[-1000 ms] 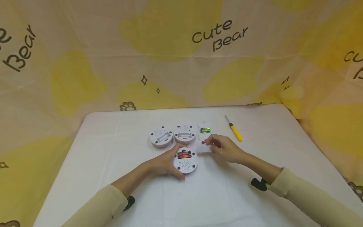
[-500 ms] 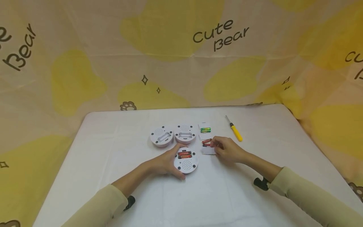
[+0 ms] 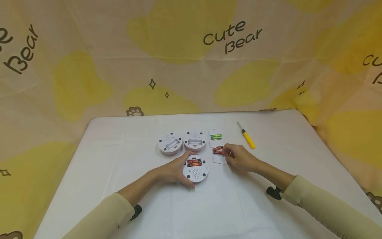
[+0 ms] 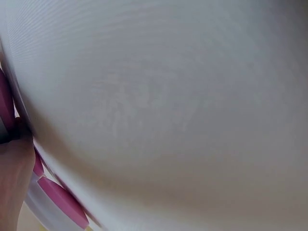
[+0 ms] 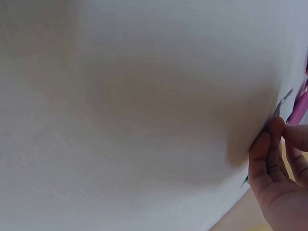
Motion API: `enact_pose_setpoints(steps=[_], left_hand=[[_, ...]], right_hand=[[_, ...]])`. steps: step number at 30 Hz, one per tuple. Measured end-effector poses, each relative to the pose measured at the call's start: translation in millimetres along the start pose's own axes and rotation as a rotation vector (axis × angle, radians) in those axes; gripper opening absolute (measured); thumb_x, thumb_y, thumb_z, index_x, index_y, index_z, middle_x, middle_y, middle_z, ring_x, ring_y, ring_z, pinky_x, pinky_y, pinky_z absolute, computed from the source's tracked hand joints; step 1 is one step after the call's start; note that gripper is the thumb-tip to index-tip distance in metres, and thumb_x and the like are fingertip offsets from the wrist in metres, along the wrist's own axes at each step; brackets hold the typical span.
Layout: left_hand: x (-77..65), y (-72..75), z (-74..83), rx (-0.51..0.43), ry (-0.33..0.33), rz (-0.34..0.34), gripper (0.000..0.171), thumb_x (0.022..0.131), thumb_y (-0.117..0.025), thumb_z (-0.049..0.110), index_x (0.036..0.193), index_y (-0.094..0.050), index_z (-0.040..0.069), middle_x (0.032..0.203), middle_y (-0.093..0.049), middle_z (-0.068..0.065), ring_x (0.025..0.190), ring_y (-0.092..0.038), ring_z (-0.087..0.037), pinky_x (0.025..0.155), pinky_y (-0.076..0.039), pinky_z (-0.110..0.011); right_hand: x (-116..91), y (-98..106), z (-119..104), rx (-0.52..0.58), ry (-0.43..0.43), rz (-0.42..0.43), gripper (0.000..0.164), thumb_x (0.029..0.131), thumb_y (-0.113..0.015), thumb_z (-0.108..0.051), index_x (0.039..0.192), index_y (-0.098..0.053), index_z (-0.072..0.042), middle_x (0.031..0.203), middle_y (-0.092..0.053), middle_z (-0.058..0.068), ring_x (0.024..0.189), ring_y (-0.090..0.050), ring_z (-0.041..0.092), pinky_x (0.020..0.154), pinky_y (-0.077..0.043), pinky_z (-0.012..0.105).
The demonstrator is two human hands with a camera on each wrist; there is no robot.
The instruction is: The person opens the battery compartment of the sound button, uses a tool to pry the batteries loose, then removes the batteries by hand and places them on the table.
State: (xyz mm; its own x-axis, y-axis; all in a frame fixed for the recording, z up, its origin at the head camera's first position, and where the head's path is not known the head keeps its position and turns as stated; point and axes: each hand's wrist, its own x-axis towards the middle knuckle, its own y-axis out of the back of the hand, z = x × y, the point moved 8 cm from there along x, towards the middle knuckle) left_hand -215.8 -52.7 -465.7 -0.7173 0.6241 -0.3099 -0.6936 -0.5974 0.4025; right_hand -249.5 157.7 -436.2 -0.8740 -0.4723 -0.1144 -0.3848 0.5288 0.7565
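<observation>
My left hand (image 3: 174, 171) grips a white round device (image 3: 196, 176) by its left side. Its underside faces up, showing a speaker grille, dark feet and an uncovered bay with two red batteries (image 3: 194, 163). The left wrist view catches only part of that hand (image 4: 14, 168) and pink-and-white edges. To the right, my right hand (image 3: 240, 157) pinches the right end of a white battery cover (image 3: 219, 160) low over the table. Its fingertips are close beside loose red batteries (image 3: 217, 149). In the right wrist view the fingers of this hand (image 5: 274, 178) are bunched around a thin dark edge.
Two more white round devices (image 3: 169, 148) (image 3: 194, 135) stand upside down behind, their battery bays bare. Green batteries (image 3: 216, 136) lie between two more white covers (image 3: 214, 131) (image 3: 214, 144). A yellow-handled screwdriver (image 3: 248, 140) lies at the back right of the white-clothed table (image 3: 143, 205).
My right hand has moved slightly right with the battery cover and lowered it beside the loose red batteries, now more visible. My left hand keeps its grip on the device.
</observation>
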Motion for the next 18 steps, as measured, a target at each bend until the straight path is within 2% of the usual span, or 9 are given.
enact_pose_setpoints(steps=[5, 10, 14, 18], left_hand=[[0.2, 0.3, 0.5, 0.009, -0.013, 0.003, 0.109, 0.064, -0.095, 0.03, 0.149, -0.027, 0.021, 0.131, -0.05, 0.001, 0.12, -0.047, -0.016, 0.108, -0.033, -0.043], [-0.3, 0.1, 1.1, 0.0, -0.013, 0.002, 0.109, 0.064, -0.095, 0.029, 0.149, -0.027, 0.021, 0.131, -0.05, 0.002, 0.119, -0.047, -0.017, 0.107, -0.033, -0.043], [-0.4, 0.0, 1.1, -0.007, -0.018, 0.003, 0.108, 0.064, -0.095, 0.028, 0.149, -0.027, 0.021, 0.13, -0.051, 0.002, 0.119, -0.047, -0.017, 0.107, -0.033, -0.043], [-0.6, -0.3, 1.1, -0.011, -0.022, 0.004, 0.109, 0.064, -0.095, 0.028, 0.149, -0.027, 0.021, 0.13, -0.051, 0.002, 0.118, -0.048, -0.017, 0.106, -0.033, -0.042]], right_hand=[[1, 0, 0, 0.0, 0.007, 0.002, 0.014, 0.092, -0.064, 0.0, 0.104, -0.064, -0.006, 0.092, -0.062, 0.004, 0.079, -0.054, 0.017, 0.071, -0.049, 0.025], [3, 8, 1, -0.024, -0.002, 0.033, 0.013, 0.092, -0.064, -0.002, 0.104, -0.064, -0.005, 0.088, -0.061, 0.0, 0.077, -0.055, 0.016, 0.07, -0.05, 0.025], [4, 27, 2, -0.045, -0.004, 0.123, 0.015, 0.093, -0.064, -0.004, 0.108, -0.064, -0.002, 0.093, -0.064, 0.005, 0.084, -0.059, 0.021, 0.077, -0.052, 0.033], [4, 51, 10, -0.12, -0.018, 0.242, 0.026, 0.094, -0.063, -0.006, 0.119, -0.06, 0.002, 0.111, -0.064, 0.017, 0.103, -0.059, 0.033, 0.089, -0.049, 0.049]])
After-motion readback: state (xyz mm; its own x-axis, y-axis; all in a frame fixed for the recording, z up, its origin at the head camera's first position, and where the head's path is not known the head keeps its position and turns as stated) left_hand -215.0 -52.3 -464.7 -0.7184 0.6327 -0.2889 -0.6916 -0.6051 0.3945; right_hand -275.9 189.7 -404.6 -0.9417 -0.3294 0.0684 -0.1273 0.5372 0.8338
